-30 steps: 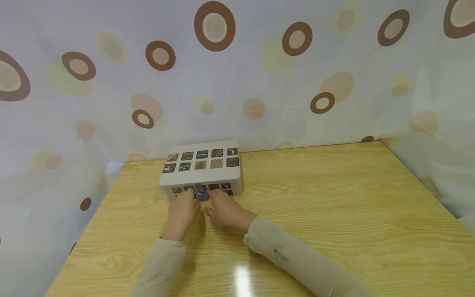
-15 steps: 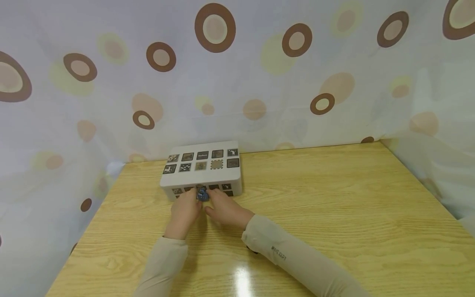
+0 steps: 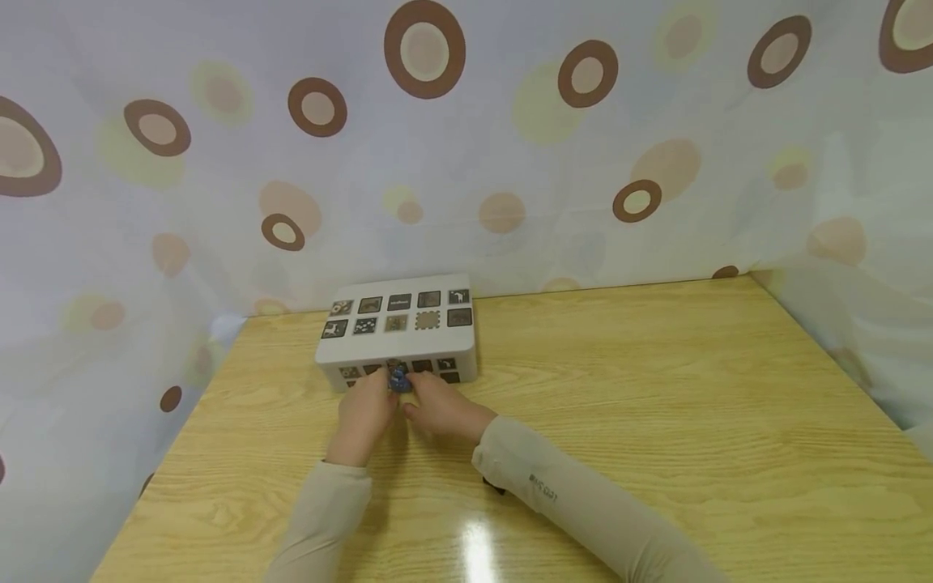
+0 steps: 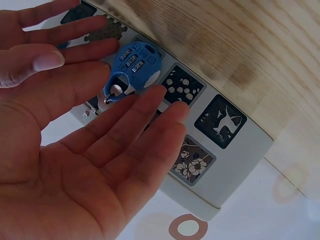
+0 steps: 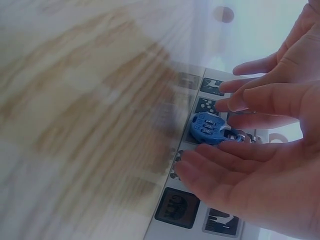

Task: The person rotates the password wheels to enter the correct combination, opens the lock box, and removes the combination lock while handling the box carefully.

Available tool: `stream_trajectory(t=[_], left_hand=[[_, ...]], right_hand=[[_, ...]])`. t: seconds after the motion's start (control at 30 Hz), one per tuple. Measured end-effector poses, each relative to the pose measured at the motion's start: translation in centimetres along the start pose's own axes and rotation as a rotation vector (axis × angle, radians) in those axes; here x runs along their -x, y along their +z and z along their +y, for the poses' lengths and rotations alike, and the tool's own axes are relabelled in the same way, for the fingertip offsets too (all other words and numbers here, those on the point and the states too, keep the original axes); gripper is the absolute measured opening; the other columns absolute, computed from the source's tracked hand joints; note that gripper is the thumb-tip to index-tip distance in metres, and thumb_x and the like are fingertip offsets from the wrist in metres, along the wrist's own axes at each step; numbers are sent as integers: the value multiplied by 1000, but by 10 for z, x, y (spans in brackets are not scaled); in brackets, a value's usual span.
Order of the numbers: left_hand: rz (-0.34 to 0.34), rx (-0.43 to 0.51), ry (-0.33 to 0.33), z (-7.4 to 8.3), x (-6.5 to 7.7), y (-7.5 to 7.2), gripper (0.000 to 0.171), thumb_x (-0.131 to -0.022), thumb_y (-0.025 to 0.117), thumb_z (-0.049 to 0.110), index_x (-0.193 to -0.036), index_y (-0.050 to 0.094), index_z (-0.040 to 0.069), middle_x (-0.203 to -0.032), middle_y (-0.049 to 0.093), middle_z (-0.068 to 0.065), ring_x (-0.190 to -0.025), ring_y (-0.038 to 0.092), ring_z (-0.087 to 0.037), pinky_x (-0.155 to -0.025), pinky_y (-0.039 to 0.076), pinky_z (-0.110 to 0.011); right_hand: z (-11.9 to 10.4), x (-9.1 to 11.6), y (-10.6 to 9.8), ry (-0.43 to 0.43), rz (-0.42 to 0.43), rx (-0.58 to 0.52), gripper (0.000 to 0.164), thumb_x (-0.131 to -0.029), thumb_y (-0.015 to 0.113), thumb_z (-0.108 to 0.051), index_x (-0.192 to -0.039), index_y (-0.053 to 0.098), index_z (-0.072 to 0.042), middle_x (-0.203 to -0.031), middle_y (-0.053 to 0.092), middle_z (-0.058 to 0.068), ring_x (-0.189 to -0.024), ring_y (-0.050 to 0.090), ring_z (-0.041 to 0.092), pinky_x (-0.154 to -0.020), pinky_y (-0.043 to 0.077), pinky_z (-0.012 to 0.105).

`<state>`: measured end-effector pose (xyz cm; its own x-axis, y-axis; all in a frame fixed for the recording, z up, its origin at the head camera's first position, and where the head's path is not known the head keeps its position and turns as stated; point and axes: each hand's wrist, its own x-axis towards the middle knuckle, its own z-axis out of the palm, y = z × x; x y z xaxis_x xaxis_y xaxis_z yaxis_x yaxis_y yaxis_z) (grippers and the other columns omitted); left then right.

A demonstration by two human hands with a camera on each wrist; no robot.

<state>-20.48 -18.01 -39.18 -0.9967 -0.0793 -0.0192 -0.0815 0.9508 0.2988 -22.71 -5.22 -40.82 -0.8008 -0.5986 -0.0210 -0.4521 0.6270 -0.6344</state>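
Observation:
A blue combination padlock (image 3: 399, 380) with several number dials hangs from the metal clasp on the front of a white box (image 3: 397, 346) printed with dark picture squares. My left hand (image 3: 367, 411) is on the padlock's left side and my right hand (image 3: 440, 405) on its right. In the left wrist view, the left hand's fingers (image 4: 150, 105) reach out nearly straight, close below the padlock (image 4: 137, 65). From the right wrist, the right hand (image 5: 250, 185) shows extended fingers beside the lock's shackle. Part of the clasp is hidden behind the fingers.
The box stands on a wooden table (image 3: 641, 389), against a pale curtain (image 3: 503, 146) patterned with circles. More curtain hangs along the left and right sides. A small dark item (image 3: 493, 486) shows beneath the right cuff.
Both hands stay around the padlock. The left hand and forearm have shifted slightly to the right, and the padlock's face has turned a little. The box has not moved.

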Motion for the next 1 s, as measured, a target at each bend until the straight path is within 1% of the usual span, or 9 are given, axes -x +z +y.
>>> stream_trajectory(t=[0.2, 0.4, 0.5, 0.77, 0.87, 1.0], left_hand=[[-6, -4, 2, 0, -2, 1, 22, -88, 62, 5, -108, 61, -4, -95, 68, -23, -85, 68, -35, -62, 53, -44], [-24, 8, -4, -2, -3, 3, 24, -89, 61, 4, -111, 60, -3, -97, 68, -23, -85, 67, -34, -63, 54, -44], [-13, 18, 5, -2, -2, 3, 23, -89, 60, 4, -110, 61, -4, -97, 67, -24, -87, 67, -36, -65, 54, -45], [18, 88, 46, -3, 0, 1, 16, -87, 61, 0, -101, 61, -7, -94, 67, -25, -87, 66, -37, -69, 53, -46], [9, 118, 48, -4, 0, 0, 16, -86, 61, -1, -100, 60, -8, -96, 66, -26, -87, 66, -36, -71, 53, -45], [-17, 150, 41, -5, -1, -1, 18, -87, 60, -1, -103, 59, -9, -100, 65, -26, -90, 65, -35, -74, 53, -44]], right_hand=[[2, -3, 1, 14, -10, -19, 50, -94, 58, -13, -135, 44, 10, -133, 51, 25, -126, 49, 34, -106, 37, 40], [2, -4, 3, 12, -2, -28, 48, -93, 59, -13, -134, 46, 10, -131, 54, 25, -123, 51, 33, -104, 39, 40], [2, -4, 3, 6, 7, -31, 47, -93, 59, -12, -133, 47, 10, -129, 55, 25, -122, 53, 33, -103, 40, 40], [2, -3, 3, 13, 6, -71, 46, -93, 59, -11, -133, 47, 10, -129, 55, 25, -122, 52, 34, -103, 41, 41], [2, -4, 4, 19, 3, -91, 47, -93, 59, -11, -133, 46, 10, -130, 54, 25, -122, 52, 34, -103, 41, 41], [1, -4, 5, 38, 9, -129, 46, -93, 58, -12, -133, 47, 10, -131, 54, 25, -123, 52, 33, -103, 41, 41]])
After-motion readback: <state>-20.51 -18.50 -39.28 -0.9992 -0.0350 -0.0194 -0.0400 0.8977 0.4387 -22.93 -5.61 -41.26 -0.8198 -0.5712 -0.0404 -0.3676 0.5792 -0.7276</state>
